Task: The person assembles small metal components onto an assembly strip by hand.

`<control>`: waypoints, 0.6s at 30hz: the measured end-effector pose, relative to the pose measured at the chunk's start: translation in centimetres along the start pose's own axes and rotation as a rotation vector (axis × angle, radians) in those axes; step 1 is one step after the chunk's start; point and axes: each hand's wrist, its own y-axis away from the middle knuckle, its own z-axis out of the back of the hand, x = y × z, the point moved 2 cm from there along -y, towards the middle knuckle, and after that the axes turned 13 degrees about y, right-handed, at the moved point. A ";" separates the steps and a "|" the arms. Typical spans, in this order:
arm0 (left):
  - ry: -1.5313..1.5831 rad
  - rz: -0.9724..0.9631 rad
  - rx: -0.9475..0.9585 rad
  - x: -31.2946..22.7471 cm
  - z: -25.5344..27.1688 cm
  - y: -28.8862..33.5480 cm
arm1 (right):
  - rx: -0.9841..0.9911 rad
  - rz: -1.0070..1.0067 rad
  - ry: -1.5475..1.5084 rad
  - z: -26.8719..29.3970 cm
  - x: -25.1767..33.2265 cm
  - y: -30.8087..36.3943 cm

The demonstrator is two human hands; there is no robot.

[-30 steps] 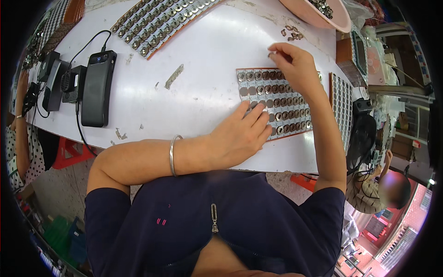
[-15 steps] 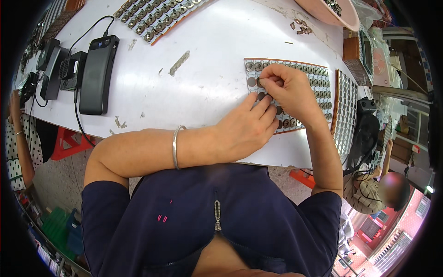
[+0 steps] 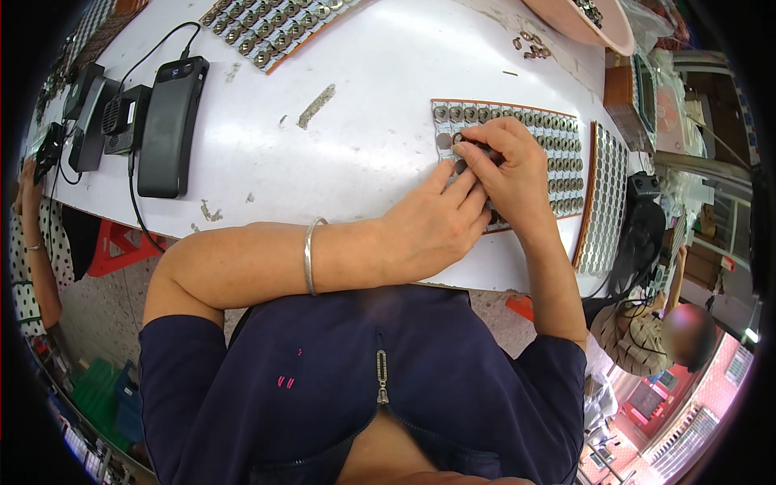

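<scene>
A flat brown-edged board (image 3: 565,146), set with rows of round metal pieces, lies near the front edge of the white surface (image 3: 364,105), its left part under both hands. The right hand (image 3: 516,166) is over the board's left half, thumb and forefinger drawn close together beside a small dark ring (image 3: 458,138); whether they pinch it or merely touch it is hard to tell at this scale. The left hand (image 3: 435,229) lies across the board's lower left corner, its fingers stretched out and slightly spread, the tips among the pieces. A silver bangle (image 3: 309,257) circles that wrist. Just right of the board is a second board (image 3: 600,198) with grey discs. Beyond them sit a few loose metal pieces (image 3: 531,50) near a pink bowl (image 3: 568,19). Farther left are a third board (image 3: 273,34) and a black power bank (image 3: 171,129) with a cable. A co-worker in stripes (image 3: 634,339) sits at right.
</scene>
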 end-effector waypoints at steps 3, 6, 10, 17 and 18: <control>-0.006 0.008 0.000 0.1 -0.1 0.0 | -0.004 -0.027 0.011 -0.5 0.1 0.1; -0.012 0.008 0.007 0.0 -0.2 0.1 | 0.000 -0.020 0.036 -0.4 0.2 0.2; -0.031 -0.019 0.015 -0.1 0.0 -0.3 | -0.041 0.069 0.030 -0.2 -0.4 0.2; -0.038 -0.036 0.023 0.1 0.2 -0.1 | 0.049 0.044 -0.010 0.8 -0.1 -0.5; -0.002 -0.020 0.031 0.1 0.3 0.0 | 0.109 -0.008 -0.054 1.0 -0.2 -1.0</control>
